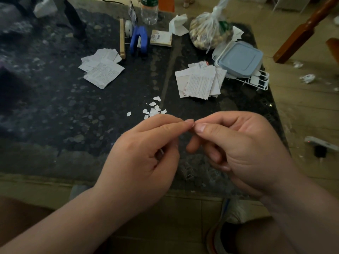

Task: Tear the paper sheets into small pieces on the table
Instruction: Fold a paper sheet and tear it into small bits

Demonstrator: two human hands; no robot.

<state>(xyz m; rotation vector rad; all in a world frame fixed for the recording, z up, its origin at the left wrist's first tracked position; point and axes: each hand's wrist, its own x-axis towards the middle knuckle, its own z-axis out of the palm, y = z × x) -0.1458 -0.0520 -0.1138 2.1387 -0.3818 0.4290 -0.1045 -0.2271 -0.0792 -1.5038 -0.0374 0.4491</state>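
Left hand (146, 153) and right hand (240, 149) are pinched on a barely visible paper scrap (161, 151), best torn with fingertips kept close.

Whatever the fingers (174, 125) of the left hand (145, 158) and right hand (238, 149) pinch between their tips is hidden; only a white sliver (161, 152) shows in the left grip. The left hand partly covers torn pieces (155, 110) at its 12 o'clock. Writing on the 10 o'clock stack (102, 70) and 2 o'clock stack (200, 81) is too small to read. The top edge cuts off the bottle (149, 10) at 12 o'clock.
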